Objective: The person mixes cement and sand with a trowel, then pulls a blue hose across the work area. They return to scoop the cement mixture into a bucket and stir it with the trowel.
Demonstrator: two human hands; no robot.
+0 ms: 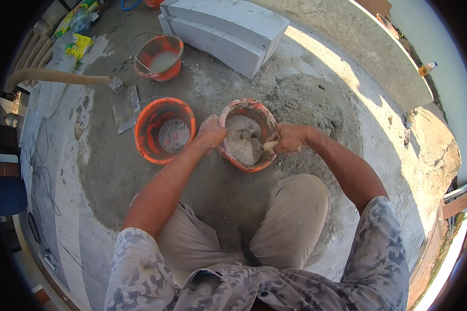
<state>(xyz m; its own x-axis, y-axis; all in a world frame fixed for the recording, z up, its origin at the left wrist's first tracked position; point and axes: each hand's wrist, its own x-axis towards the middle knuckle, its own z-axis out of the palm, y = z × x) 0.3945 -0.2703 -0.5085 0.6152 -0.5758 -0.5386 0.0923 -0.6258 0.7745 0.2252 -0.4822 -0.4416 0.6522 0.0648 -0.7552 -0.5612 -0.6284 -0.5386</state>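
Note:
An orange bucket (pixel 269 120) with a mortar-smeared wall stands on the ground in front of my knees. Inside it is grey, wet-looking mortar (pixel 238 146). My left hand (pixel 211 132) is closed on the left side of its rim. On the opposite side, my right hand (pixel 291 138) wraps round the pale handle of a trowel (pixel 268 146), whose blade is down in the mortar and partly hidden by it. Just left of my left hand sits a second orange bucket (pixel 142 136), with only a grey residue visible at its bottom.
A third orange bucket (pixel 172 72) holding grey material stands farther off. Beside it lies a long-handled hoe (pixel 62 76). A large pale block (pixel 220 32) lies at the back. Loose grey mix (pixel 316 106) spreads to the right. Yellow bags (pixel 79 46) and cables (pixel 40 160) are at left.

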